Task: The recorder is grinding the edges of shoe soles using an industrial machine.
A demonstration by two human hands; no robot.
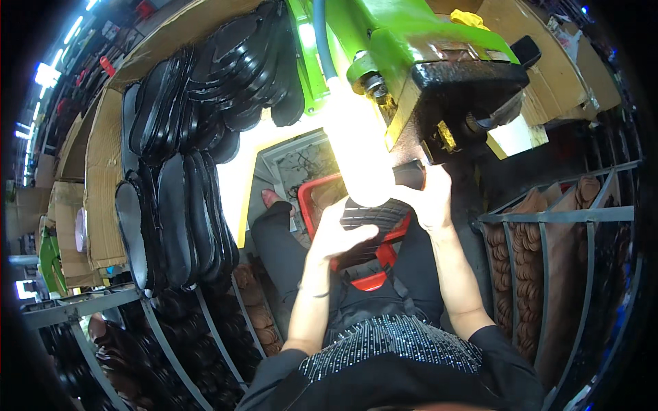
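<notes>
two bare hands, with ribbed black soles (377, 218) lying between them. left hand (334, 231): bending along the soles' left side, thumb standing apart, fingertips hiding; whether it is pressing, i cannot tell. right hand (433, 200): pinching the soles' far right end between thumb and fingers. one lamp (356, 140), glaring, its outline washing out, is covering part of the soles and blocking the view between the hands. one green machine (418, 34), being cut off at the upper edge, is looming beyond the right hand. one red container (308, 205) is sitting beneath the hands, its inside mostly hiding. one cardboard box (106, 226), left of the left hand, is holding black sole stacks (185, 205). one metal rack (569, 215), right of the right hand, is holding brown pieces (528, 267).
</notes>
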